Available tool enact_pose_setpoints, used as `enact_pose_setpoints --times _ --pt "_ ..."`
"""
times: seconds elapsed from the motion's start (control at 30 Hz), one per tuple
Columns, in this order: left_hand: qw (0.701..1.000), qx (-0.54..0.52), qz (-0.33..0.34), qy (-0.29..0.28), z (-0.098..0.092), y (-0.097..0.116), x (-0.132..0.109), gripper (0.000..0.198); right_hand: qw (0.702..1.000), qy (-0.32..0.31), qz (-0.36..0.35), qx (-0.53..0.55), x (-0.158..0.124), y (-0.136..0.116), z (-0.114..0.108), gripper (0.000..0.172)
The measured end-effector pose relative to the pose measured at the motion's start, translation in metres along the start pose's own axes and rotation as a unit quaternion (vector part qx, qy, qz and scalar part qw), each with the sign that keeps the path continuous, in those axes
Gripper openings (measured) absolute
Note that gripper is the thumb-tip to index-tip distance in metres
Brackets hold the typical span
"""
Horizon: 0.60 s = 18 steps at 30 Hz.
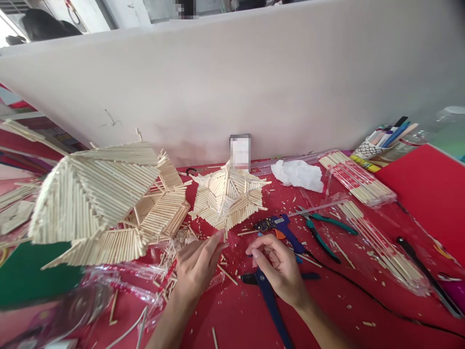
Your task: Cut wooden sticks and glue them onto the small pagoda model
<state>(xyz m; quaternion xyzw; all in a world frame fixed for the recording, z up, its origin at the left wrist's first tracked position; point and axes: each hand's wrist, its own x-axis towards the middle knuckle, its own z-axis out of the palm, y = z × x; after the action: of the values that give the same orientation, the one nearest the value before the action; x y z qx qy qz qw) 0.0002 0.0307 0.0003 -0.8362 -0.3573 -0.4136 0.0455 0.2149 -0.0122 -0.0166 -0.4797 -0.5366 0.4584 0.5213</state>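
My left hand (pixel 198 266) reaches forward with fingers stretched out, its fingertips touching the lower tip of a star-shaped model of wooden sticks (pixel 227 198) on the red table (pixel 327 300). My right hand (pixel 278 266) hovers beside it with the fingers curled and thumb and forefinger pinched; I cannot make out what is between them. Under the right hand lie blue-handled cutters (pixel 271 300). A blue glue gun (pixel 281 228) lies just beyond the right hand.
A large stick structure (pixel 105 203) fills the left. Teal pliers (pixel 323 232), packets of sticks (pixel 358 182) (pixel 381 242), a white tissue (pixel 298 174), a pen cup (pixel 378 143), a black cable (pixel 363 295) and a black tool (pixel 425 274) lie to the right. A white partition (pixel 232 82) stands behind.
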Motion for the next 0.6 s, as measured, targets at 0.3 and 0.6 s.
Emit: enact_pose_setpoints --times 0.3,0.6 --pt "1.000 -0.001 0.000 0.002 0.002 -0.002 -0.001 0.038 0.998 0.040 -0.007 -0.052 0.004 0.000 -0.014 0.014" --pt "0.999 -0.045 0.016 0.018 0.002 -0.002 -0.012 0.030 0.869 -0.151 0.034 -0.470 -0.011 -0.036 -0.039 0.029"
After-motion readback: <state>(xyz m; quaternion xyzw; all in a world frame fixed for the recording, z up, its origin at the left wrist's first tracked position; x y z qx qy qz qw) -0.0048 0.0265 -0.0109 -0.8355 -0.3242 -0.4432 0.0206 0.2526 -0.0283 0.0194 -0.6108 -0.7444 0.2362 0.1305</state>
